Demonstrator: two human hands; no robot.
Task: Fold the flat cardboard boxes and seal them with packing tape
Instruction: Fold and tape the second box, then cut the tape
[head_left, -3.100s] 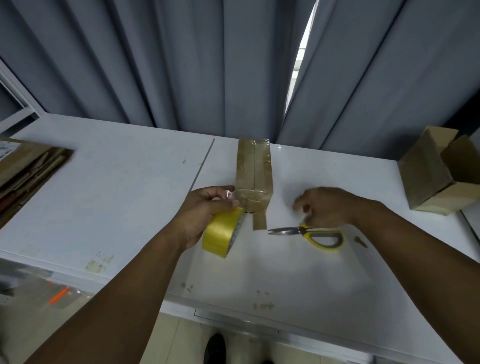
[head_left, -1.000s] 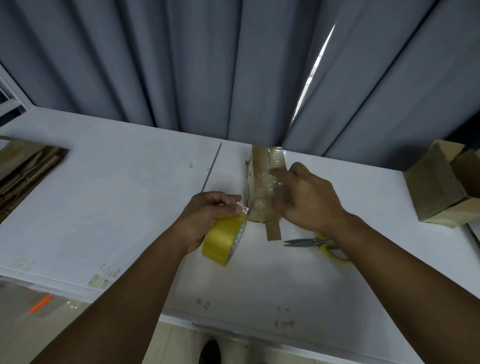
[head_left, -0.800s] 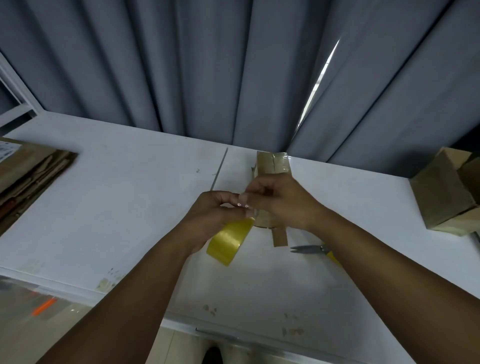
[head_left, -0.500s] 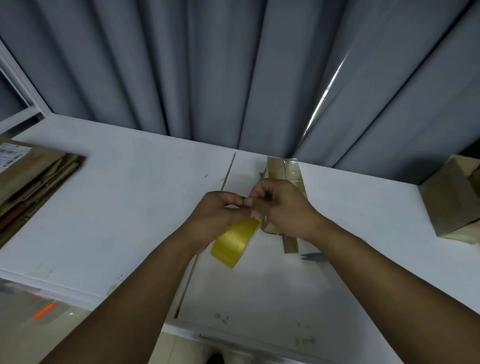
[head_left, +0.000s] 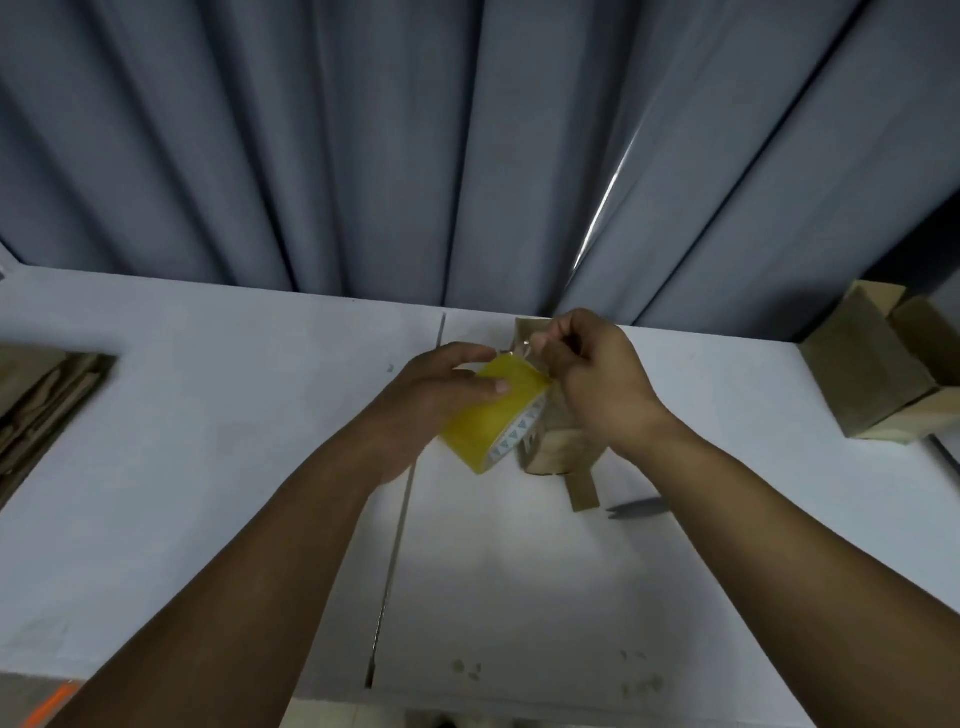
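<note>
Left hand wrapped round the yellow tape roll, thumb across its face, fingers hidden behind it. Right hand closed in a pinch just above and beside the roll, on what looks like the clear tape end; hard to make out, only a glint showing. Directly behind and under both hands, a narrow brown cardboard box, mostly covered by them, glossy with tape, a loose strip hanging toward the near side. Right of the grip, scissors, blades alone visible, handles behind the right forearm. Far right, an open carton, cut off by the frame edge. Far left, flat cardboard stack, partly cropped. All on a white table.
</note>
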